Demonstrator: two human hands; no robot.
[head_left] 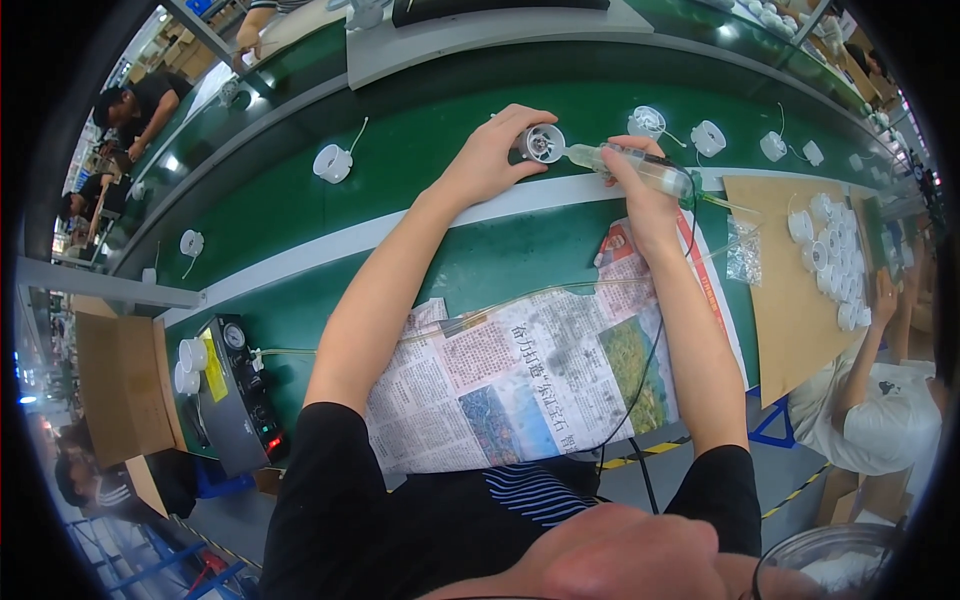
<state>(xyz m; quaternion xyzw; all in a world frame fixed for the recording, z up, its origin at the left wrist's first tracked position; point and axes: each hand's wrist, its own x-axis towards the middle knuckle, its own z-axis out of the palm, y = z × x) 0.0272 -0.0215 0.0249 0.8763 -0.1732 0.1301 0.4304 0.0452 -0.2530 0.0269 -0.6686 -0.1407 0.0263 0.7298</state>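
My left hand (pixel 488 157) is closed around the side of a small white round fan housing (pixel 543 143) with spokes inside, at the far strip of the green bench. Closed around a clear dispensing syringe (pixel 650 172) is my right hand (pixel 640 190). The syringe lies almost level, and its narrow tip points left at the housing's right rim; whether they touch I cannot tell. A thin clear tube trails from the syringe's rear. Just beyond my right hand stands another white housing (pixel 646 122) with a wire.
More white housings, one of them at the left (pixel 332 163), sit along the green surface (pixel 420 130). Newspaper (pixel 520 370) covers the near bench. A black dispenser box (pixel 235 395) with a gauge stands left. Cardboard (pixel 780 300) at right bears several housings, near another person's hand (pixel 884 297).
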